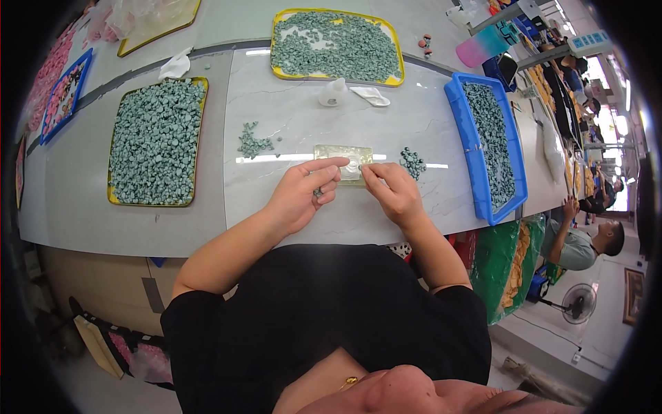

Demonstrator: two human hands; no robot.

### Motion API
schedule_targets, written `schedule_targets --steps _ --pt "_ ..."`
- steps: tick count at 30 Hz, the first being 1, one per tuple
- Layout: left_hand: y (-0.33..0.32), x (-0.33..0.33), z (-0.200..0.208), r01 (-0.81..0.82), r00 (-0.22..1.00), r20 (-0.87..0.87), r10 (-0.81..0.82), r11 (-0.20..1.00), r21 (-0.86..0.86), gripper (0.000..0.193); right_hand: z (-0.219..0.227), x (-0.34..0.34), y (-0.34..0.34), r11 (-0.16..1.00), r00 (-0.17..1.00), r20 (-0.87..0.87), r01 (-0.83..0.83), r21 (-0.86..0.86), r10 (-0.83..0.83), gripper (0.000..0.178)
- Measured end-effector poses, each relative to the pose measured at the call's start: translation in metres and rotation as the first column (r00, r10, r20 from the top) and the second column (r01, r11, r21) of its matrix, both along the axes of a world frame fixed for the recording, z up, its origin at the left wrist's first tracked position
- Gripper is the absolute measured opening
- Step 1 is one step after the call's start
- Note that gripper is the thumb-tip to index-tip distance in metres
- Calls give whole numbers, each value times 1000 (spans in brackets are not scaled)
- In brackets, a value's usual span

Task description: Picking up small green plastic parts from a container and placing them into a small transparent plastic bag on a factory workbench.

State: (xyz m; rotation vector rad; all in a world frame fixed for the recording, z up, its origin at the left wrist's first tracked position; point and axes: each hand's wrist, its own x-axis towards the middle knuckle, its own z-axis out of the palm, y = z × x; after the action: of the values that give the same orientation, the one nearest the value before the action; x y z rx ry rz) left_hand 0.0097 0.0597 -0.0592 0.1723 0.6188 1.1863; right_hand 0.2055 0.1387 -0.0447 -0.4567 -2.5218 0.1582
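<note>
A yellowish, clear-looking square plate (pixel 331 151) with a pale round middle lies on the table in front of me. My left hand (pixel 307 192) stretches its index finger over the plate's middle. Its other fingers curl around small green pieces (pixel 318 193). At the plate's right side, my right hand (pixel 396 192) pinches a tiny dark green piece (pixel 360 168) between thumb and index finger. A loose heap of green pieces (pixel 255 141) lies left of the plate. Rounder, darker green pieces (pixel 412 163) lie beside my right hand.
Yellow-rimmed trays of green pieces stand at left (pixel 110 165) and far middle (pixel 398 62). A blue tray (pixel 518 172) of similar pieces is at right. A white bottle (pixel 333 94) and white cloth (pixel 373 96) lie beyond the plate. A pink-and-teal bottle (pixel 483 47) stands far right.
</note>
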Motion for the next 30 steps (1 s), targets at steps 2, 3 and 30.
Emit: schedule_targets --steps 2,3,30 --pt "-1 1 -2 -28 999 -21 28 1000 -4 24 -2 -2 1 999 1000 25 -19 41 18 25" --pt "-2 2 -3 -53 998 -44 53 999 -5 21 -3 -3 2 999 999 26 -20 38 19 25" --pt "3 -4 -21 -33 998 -57 30 998 -56 13 -9 -16 8 987 988 132 -92 135 74 27"
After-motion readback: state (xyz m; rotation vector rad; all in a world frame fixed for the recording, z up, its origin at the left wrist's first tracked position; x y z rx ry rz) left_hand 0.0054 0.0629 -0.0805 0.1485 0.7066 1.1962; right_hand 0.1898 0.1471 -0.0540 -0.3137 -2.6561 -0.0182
